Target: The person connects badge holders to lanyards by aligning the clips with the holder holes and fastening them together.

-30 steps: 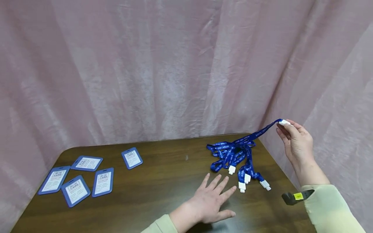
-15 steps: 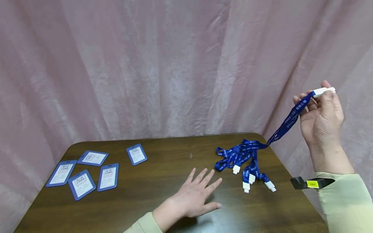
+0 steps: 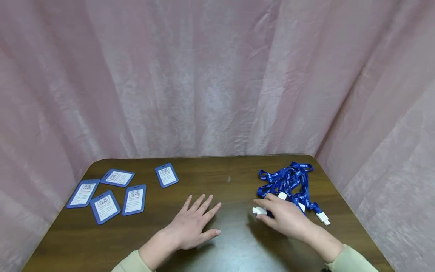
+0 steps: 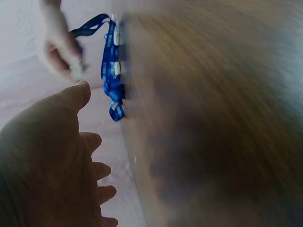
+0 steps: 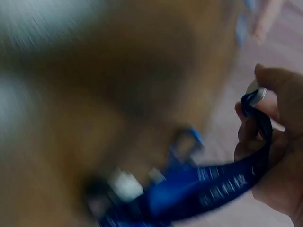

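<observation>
My right hand (image 3: 285,216) pinches the white plastic clip (image 3: 259,210) of a blue lanyard between thumb and fingers, in front of the lanyard pile. In the right wrist view that lanyard's blue strap (image 5: 222,189) curves from the hand back toward the pile. The tangled blue lanyards (image 3: 287,179) lie at the table's right, with white clips showing; one clip (image 3: 323,218) points to the front right. Fingers spread, my left hand (image 3: 188,226) is over the middle of the table and holds nothing. Whether it touches the wood is hard to tell.
Several blue badge holders with white cards lie on the left of the brown wooden table (image 3: 217,170), one badge holder (image 3: 167,175) apart from the others. A pink curtain (image 3: 204,83) hangs behind the table and along its sides.
My right hand has come down and left from the raised position at the right, bringing the pinched clip in front of the pile. My left hand has shifted left, still spread.
</observation>
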The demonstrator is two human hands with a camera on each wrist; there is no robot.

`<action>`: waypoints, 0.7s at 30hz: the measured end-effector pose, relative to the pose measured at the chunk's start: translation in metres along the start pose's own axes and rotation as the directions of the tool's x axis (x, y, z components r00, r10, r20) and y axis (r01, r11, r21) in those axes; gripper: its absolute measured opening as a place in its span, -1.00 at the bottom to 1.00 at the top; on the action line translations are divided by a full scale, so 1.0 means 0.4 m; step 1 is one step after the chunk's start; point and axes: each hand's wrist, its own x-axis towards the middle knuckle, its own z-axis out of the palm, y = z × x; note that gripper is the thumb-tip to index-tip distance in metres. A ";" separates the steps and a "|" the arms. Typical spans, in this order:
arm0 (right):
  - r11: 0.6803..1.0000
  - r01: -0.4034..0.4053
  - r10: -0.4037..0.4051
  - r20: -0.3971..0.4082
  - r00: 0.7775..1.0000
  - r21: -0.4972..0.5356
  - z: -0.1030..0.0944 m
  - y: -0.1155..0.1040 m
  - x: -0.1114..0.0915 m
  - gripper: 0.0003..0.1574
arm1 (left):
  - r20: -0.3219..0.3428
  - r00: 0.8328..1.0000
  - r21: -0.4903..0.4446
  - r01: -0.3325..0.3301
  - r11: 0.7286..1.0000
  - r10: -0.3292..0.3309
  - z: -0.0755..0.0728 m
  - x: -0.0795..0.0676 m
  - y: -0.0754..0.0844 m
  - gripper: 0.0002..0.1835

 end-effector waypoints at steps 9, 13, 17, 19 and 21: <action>1.000 0.008 -0.008 0.010 1.000 -0.004 0.149 -0.033 0.025 -0.61 | 0.005 1.000 -0.001 0.018 1.000 -0.018 0.003 -0.035 -0.017 -0.19; 0.990 0.134 -0.135 -0.031 0.990 -0.034 0.161 -0.040 0.030 -0.60 | 0.010 1.000 -0.002 0.028 1.000 -0.028 0.002 -0.050 -0.021 -0.20; 0.966 0.258 -0.260 -0.061 0.964 -0.031 0.165 -0.040 0.024 -0.61 | 0.023 0.999 0.000 0.043 0.999 -0.043 0.004 -0.060 -0.024 -0.20; 0.953 0.303 -0.304 -0.051 0.951 -0.026 0.168 -0.039 0.015 -0.60 | 0.033 0.999 -0.002 0.042 0.999 -0.042 0.008 -0.062 -0.025 -0.20; 0.945 0.326 -0.326 -0.037 0.944 -0.028 0.172 -0.036 0.002 -0.60 | 0.046 0.998 -0.012 0.035 0.999 -0.035 0.012 -0.060 -0.024 -0.20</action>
